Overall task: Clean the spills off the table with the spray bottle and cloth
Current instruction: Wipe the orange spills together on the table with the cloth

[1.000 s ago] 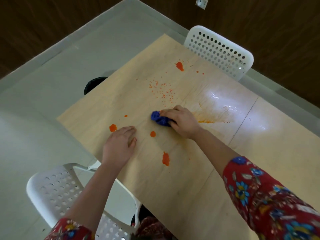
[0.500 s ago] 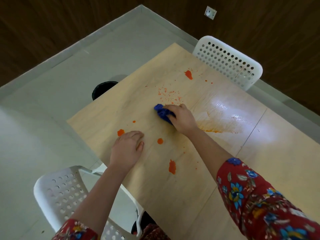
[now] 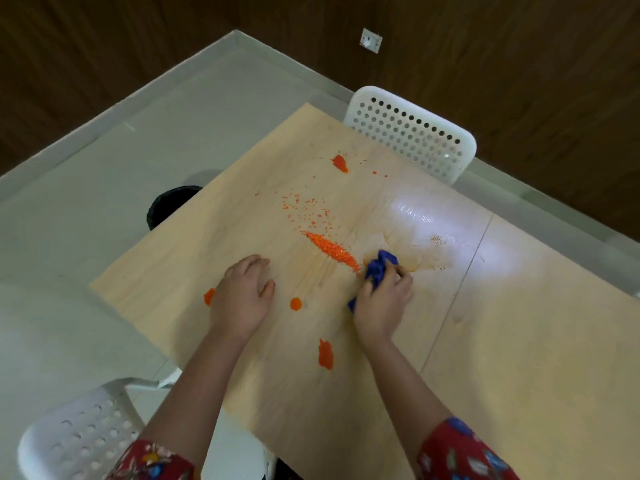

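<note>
Cloth bunched in rt hand, curled tight round it, at table centre; orange ridge touches its left side, long axis toward far-left edge; lt hand flat, relaxed, nr left edge.

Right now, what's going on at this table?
A person is wiping orange spills off a wooden table. The right hand grips a bunched blue cloth at the end of a streak of orange bits. The left hand rests on the table. The orange blob between the hands and several others are not yet wiped. No spray bottle is in view.
</note>
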